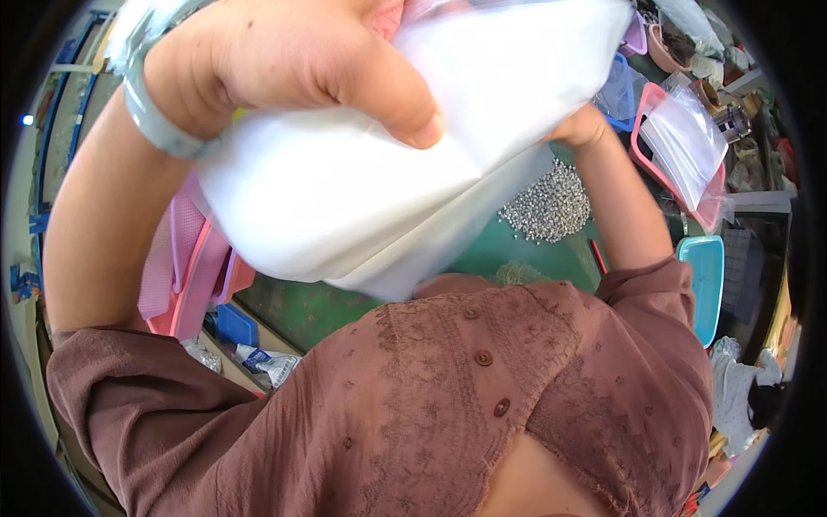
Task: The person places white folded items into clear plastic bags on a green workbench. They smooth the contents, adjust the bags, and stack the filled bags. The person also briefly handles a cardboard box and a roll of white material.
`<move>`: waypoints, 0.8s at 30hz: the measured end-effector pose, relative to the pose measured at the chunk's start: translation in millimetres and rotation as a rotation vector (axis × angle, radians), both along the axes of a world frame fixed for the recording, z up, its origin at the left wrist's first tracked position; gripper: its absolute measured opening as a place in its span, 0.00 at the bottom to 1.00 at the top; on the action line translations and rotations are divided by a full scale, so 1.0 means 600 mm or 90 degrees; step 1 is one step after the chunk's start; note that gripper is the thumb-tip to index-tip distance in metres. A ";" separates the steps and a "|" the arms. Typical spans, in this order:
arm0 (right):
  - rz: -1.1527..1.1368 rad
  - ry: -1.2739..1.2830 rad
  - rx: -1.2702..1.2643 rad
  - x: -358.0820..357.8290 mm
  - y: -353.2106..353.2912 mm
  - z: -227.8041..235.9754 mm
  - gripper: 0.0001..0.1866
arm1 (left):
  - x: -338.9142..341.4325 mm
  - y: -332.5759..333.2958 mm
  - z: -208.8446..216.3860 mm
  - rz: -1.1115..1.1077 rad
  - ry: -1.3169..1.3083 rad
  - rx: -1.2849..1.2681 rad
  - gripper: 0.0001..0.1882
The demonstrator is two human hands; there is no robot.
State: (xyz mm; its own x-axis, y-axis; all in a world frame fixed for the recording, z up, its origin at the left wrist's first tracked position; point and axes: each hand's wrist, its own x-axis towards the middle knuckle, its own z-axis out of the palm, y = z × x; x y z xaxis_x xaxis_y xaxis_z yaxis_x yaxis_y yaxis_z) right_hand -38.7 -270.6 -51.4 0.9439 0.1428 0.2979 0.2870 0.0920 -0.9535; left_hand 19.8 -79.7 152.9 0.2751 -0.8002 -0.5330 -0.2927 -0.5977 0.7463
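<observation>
A large, glossy white plastic bag (362, 207) fills the upper middle of the view, creased and hanging at a slant in front of me. My left hand (319, 60), with a pale green bangle at the wrist, grips it with the thumb pressed on its near face; the other fingers are behind it. At the bag's right edge is my right hand (579, 127), closed on it, with most of its fingers hidden. Below that hand, a heap of small silvery pieces (551, 207) lies on the green tabletop (482, 254).
To the right, a pink basket (642, 155) holds clear plastic bags (685, 142), with a blue container (618, 90) beyond and a turquoise tray (705, 284) nearer. Pink baskets (185, 276) stand at the left, close to a blue box (235, 327).
</observation>
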 end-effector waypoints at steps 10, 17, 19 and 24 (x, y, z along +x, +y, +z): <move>-0.061 0.329 0.495 -0.206 0.085 -0.094 0.37 | 0.053 -0.016 -0.166 -0.127 0.333 -0.025 0.39; -0.367 0.548 0.359 -0.396 0.089 -0.187 0.39 | -0.081 0.159 -0.425 0.274 0.893 -0.341 0.49; -0.398 0.544 0.423 -0.420 0.097 -0.183 0.39 | -0.126 0.182 -0.464 0.282 0.842 -0.374 0.48; -0.410 0.553 0.418 -0.412 0.088 -0.131 0.39 | -0.163 0.162 -0.485 0.435 0.745 -0.252 0.36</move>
